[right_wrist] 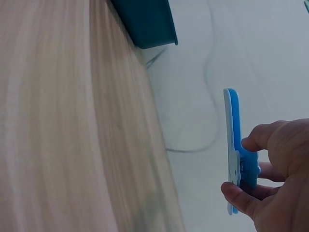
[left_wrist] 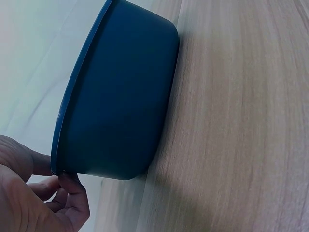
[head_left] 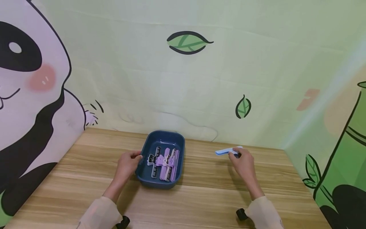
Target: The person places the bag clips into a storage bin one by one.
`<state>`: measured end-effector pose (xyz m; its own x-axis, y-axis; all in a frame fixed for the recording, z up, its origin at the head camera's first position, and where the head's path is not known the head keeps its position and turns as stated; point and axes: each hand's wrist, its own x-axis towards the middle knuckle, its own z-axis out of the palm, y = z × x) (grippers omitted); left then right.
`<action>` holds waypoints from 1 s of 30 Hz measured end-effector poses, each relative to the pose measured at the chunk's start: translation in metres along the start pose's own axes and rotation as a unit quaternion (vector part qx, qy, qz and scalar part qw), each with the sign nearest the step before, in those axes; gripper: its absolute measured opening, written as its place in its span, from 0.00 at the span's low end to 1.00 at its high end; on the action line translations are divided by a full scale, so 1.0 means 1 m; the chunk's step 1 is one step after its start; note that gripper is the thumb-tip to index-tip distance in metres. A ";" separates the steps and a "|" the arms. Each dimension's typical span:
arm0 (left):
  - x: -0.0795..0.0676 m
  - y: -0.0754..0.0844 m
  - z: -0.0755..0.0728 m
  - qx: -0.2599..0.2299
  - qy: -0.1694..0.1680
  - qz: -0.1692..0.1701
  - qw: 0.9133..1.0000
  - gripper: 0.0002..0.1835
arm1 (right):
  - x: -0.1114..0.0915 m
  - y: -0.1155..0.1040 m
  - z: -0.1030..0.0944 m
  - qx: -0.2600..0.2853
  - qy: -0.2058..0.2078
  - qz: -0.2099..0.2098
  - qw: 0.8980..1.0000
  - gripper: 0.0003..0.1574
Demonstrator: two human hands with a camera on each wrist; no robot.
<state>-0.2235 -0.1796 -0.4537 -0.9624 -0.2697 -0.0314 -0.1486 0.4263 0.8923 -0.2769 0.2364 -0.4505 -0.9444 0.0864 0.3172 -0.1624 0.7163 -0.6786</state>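
Observation:
My left hand (head_left: 128, 163) pinches the left rim of a dark blue rectangular tub (head_left: 144, 176), thumb inside and fingers under the lip in the left wrist view. Inside the tub lie several long clips: a black one (head_left: 154, 162) with a piano-key pattern, and purple ones (head_left: 163, 163) beside it. Right of the tub, above the table, my right hand (head_left: 243, 162) holds a light blue long clip (right_wrist: 235, 125) between thumb and fingertips. The right wrist view shows its two long bars together, with the fingers at its grip tabs.
The wood-grain table (head_left: 200, 200) backs onto a pale green cloth wall (head_left: 137, 79) printed with leaves, a panda (head_left: 57, 108) at left and a bamboo stalk (head_left: 351, 143) at right. The tub stands near the table's back edge.

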 end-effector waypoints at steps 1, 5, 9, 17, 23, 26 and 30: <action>0.000 0.000 0.000 0.000 0.000 0.000 1.000 0.16 | 0.000 -0.001 -0.001 0.001 0.003 -0.006 1.000 0.22; 0.000 0.000 0.000 0.003 0.000 0.001 1.000 0.16 | -0.001 -0.004 -0.005 0.005 0.016 -0.028 0.999 0.21; 0.000 0.000 0.000 0.005 -0.001 -0.002 1.000 0.16 | -0.002 -0.007 -0.009 0.006 0.022 -0.037 0.999 0.20; 0.000 0.000 0.000 0.008 -0.001 0.002 1.000 0.16 | -0.002 -0.013 -0.015 0.007 0.025 -0.032 0.999 0.21; 0.000 -0.001 0.000 0.007 -0.003 0.001 1.000 0.17 | -0.004 -0.019 -0.020 0.014 0.043 -0.046 0.998 0.21; 0.001 -0.001 0.000 0.008 -0.003 0.001 1.000 0.17 | -0.005 -0.022 -0.022 0.015 0.042 -0.044 0.998 0.21; 0.001 -0.001 0.000 0.009 -0.001 0.003 1.000 0.16 | -0.006 -0.024 -0.024 0.021 0.036 -0.036 0.998 0.22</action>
<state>-0.2238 -0.1803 -0.4541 -0.9637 -0.2654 -0.0281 -0.1478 0.4430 0.8843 -0.2605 0.2355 -0.4196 -0.9070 0.0867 0.4121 -0.2420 0.6936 -0.6785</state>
